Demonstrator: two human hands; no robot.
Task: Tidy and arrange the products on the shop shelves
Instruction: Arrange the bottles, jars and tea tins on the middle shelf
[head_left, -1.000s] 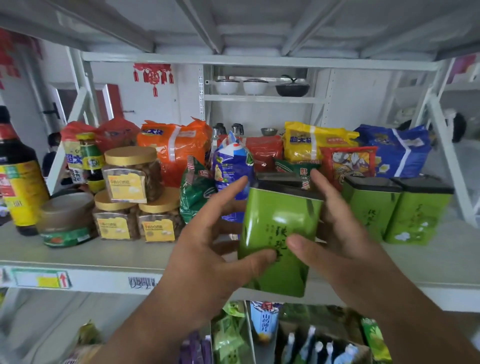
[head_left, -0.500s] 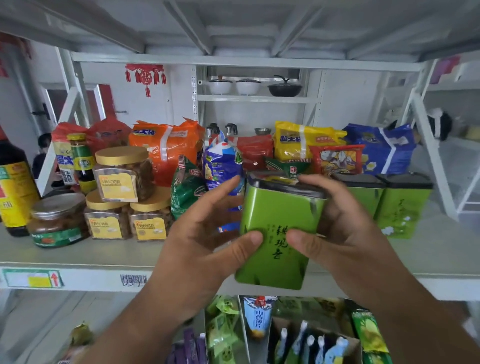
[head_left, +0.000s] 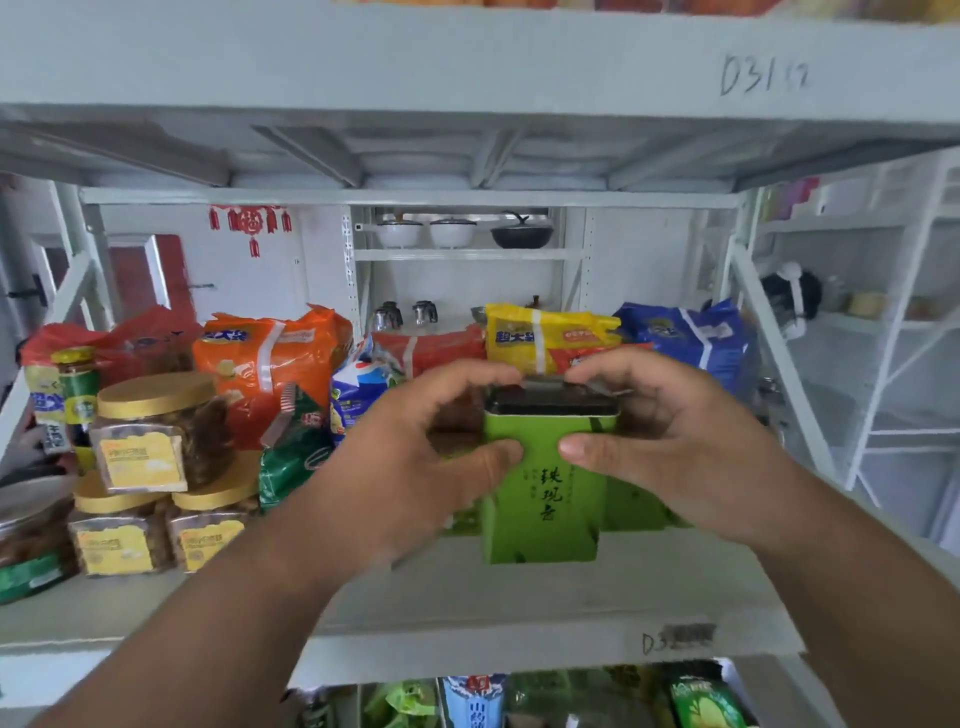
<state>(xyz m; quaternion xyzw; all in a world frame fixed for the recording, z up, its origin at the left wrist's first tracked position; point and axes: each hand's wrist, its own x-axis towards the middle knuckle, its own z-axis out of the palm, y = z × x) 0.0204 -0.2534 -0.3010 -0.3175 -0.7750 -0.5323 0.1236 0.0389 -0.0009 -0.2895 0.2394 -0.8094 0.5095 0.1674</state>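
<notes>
A green tea tin (head_left: 545, 499) with a dark lid and black characters stands upright near the middle of the grey shelf (head_left: 519, 597). My left hand (head_left: 410, 467) grips its left side, thumb on the front, fingers curled over the lid. My right hand (head_left: 670, 447) grips the right side the same way. Other green tins (head_left: 636, 506) sit behind it, mostly hidden by my right hand.
Gold-lidded snack jars (head_left: 150, 431) are stacked at the left, beside a green bottle (head_left: 80, 395). Orange (head_left: 270, 364), yellow (head_left: 550, 332) and blue (head_left: 685, 338) snack bags line the back. The upper shelf edge (head_left: 467, 62) hangs low overhead. More packets (head_left: 701, 701) fill the shelf below.
Both hands have carried the tin up and back over the shelf and stood it upright. My fingers have curled over its lid. The view has tilted upward.
</notes>
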